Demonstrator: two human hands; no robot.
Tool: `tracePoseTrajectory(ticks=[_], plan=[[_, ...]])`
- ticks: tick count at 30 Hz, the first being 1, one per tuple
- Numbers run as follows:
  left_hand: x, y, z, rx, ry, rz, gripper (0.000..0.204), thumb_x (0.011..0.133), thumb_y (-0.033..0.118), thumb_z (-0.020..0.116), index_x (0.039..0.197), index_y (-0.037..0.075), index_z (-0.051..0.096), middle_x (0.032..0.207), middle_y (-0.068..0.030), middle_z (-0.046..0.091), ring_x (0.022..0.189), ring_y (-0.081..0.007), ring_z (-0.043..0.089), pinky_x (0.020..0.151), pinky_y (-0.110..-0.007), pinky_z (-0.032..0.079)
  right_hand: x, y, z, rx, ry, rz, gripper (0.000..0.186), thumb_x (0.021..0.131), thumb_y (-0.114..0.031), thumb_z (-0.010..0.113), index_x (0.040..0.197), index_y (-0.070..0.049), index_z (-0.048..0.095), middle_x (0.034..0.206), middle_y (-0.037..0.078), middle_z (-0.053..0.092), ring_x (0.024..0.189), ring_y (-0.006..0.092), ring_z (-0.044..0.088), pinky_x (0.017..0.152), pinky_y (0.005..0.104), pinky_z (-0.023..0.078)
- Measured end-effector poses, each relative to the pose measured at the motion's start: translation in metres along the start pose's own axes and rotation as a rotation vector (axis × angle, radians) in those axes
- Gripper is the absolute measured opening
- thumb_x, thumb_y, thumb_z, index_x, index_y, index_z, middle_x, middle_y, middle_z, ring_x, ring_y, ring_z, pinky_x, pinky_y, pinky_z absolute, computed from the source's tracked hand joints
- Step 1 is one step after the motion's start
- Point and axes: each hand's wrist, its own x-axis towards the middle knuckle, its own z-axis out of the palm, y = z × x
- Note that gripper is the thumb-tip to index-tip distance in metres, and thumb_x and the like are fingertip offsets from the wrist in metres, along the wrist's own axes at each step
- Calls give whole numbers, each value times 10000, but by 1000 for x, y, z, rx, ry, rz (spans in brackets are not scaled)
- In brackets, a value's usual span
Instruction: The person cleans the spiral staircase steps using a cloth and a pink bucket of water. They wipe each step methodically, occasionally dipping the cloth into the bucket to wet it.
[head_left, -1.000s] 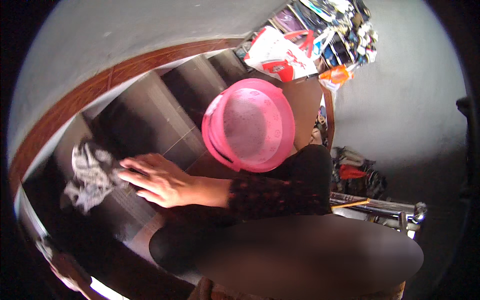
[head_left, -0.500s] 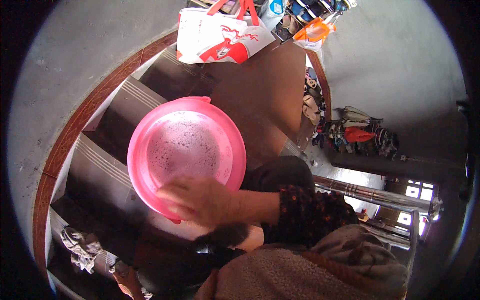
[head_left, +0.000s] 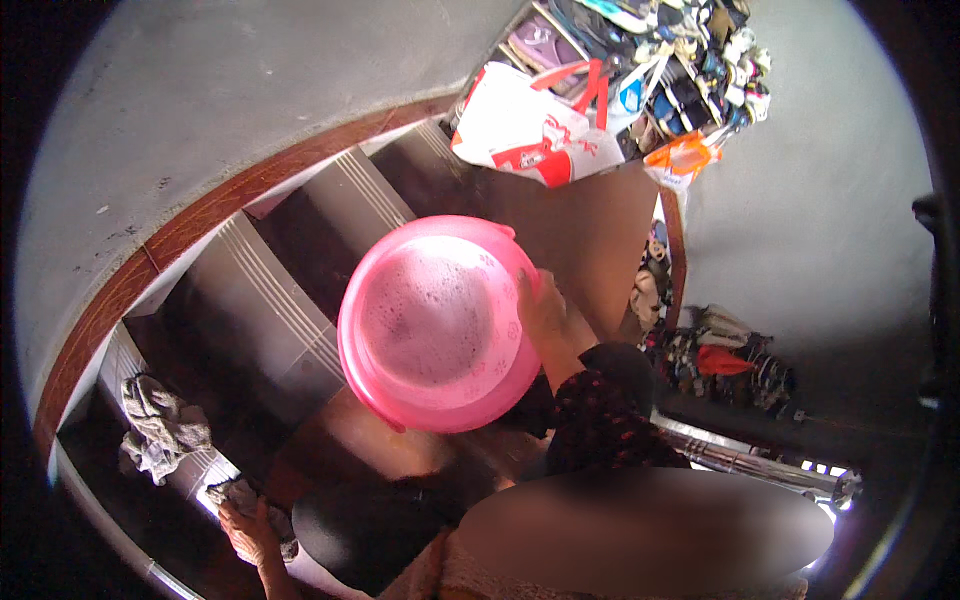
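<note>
A round pink plastic basin (head_left: 520, 385) with foamy water in it sits a little left of my body, partly over the brown steps. My right hand (head_left: 546, 318) grips the basin's right rim, its fingers curled over the edge. Down at the lower left, my left hand (head_left: 252, 535) is closed on a grey cloth (head_left: 237, 493) lying at a step's edge. Beyond that hand, another crumpled grey cloth (head_left: 168, 425) is draped over the same step. The underside of the basin is hidden.
Brown stairs with pale striped edges (head_left: 275, 280) climb along a grey wall. A rack of shoes (head_left: 690, 80) stands at the far right behind a white and red bag (head_left: 520, 120) and an orange and white bag (head_left: 682, 158). A metal railing (head_left: 755, 460) runs at the right.
My right hand has gone from the basin's near rim to its right rim. The basin and surroundings appear shifted as the view has turned. More of my left hand now shows at the cloth.
</note>
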Motion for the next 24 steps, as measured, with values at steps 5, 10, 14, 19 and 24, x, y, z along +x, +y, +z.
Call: tracePoseTrajectory(ticks=[5, 10, 14, 19, 24], plan=[[3, -7, 6, -2, -83, -21, 734, 751, 407, 788, 1253, -27, 475, 1213, -237, 533, 1176, -423, 494, 999, -493, 409, 6, -3, -3, -99, 69, -57, 456, 963, -505, 531, 1073, -65, 572, 985, 221, 665, 929, 434, 637, 787, 506, 499], [5, -26, 22, 41, -92, -100, 752, 740, 365, 804, 1294, -16, 468, 1295, -242, 518, 1222, -418, 481, 1036, -484, 403, 2, 2, 0, -72, 91, -113, 409, 978, -468, 528, 1068, -71, 572, 949, 213, 659, 896, 437, 634, 750, 494, 507], [13, -45, 34, 35, 69, 23, 756, 738, 332, 802, 1332, 6, 465, 1306, -246, 523, 1229, -416, 491, 1030, -480, 414, 2, 4, -4, 51, 57, -172, 419, 983, -458, 534, 1124, -65, 574, 953, 196, 669, 880, 403, 650, 767, 473, 515], [16, -46, 26, 61, -58, -163, 669, 720, 324, 801, 1232, 7, 509, 1201, -212, 571, 1156, -392, 541, 965, -464, 451, 6, 4, -11, 214, -170, -9, 428, 996, -419, 545, 1203, -45, 548, 1073, 195, 672, 969, 348, 662, 818, 424, 522], [12, -29, 19, 207, 32, -119, 617, 706, 278, 819, 1177, 44, 496, 1074, -185, 573, 1016, -400, 564, 846, -511, 471, 5, 6, -12, 287, -247, -119, 447, 1008, -395, 538, 1280, -43, 498, 1131, 188, 661, 1019, 319, 656, 875, 391, 509]])
